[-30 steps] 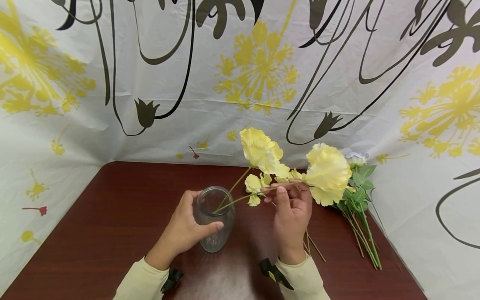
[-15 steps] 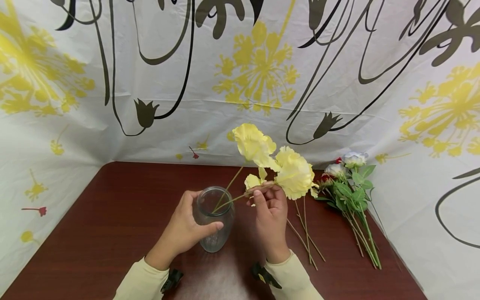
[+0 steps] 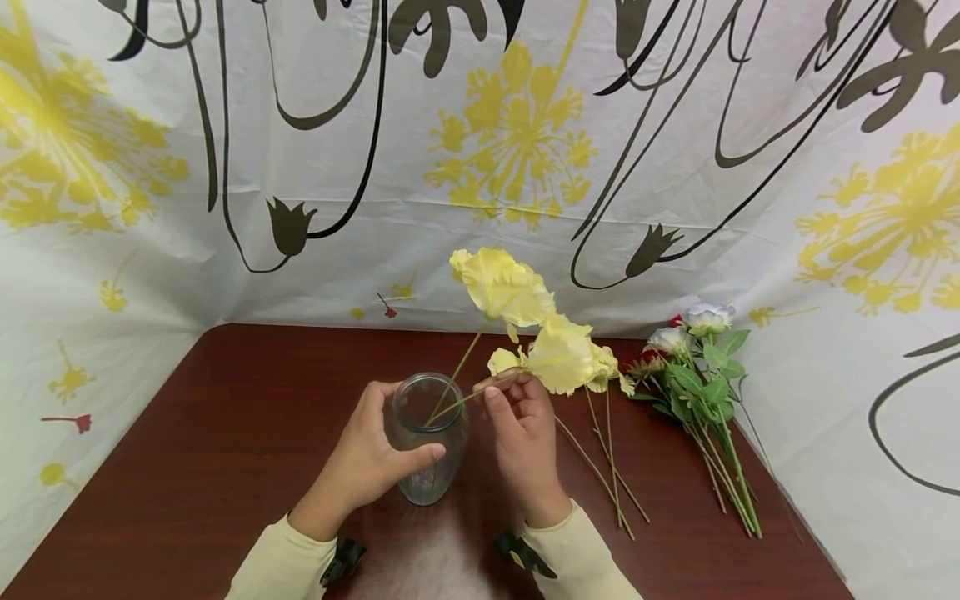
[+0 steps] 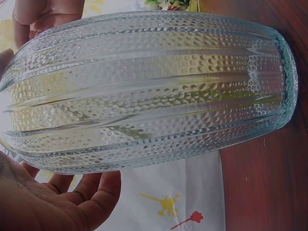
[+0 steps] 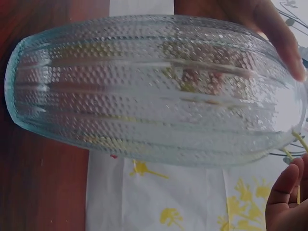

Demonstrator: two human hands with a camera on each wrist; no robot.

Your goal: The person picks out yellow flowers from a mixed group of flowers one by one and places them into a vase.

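A clear glass vase [image 3: 426,482] stands upright on the table; its dimpled, ribbed wall [image 4: 159,91] fills both wrist views. My left hand [image 3: 371,458] grips it just below the rim, thumb on the near side. My right hand [image 3: 527,442] pinches the stem of a yellow flower [image 3: 561,357] just below the bloom. That stem slants down through the vase mouth. A second yellow flower [image 3: 504,287] leans right with its stem inside the vase. In the right wrist view the right fingers [image 5: 284,192] are beside the stems at the mouth.
Loose yellow flowers [image 3: 604,367] lie behind the right hand, their bare stems [image 3: 613,475] pointing forward. Further right lies a bunch of white and red flowers [image 3: 708,379] with green leaves. A patterned white cloth [image 3: 337,292] hangs behind the dark red table [image 3: 225,467].
My right hand has moved left toward the vase, bringing the pinched flower closer to the other bloom. That other bloom has shifted slightly left. The left hand and vase have stayed put.
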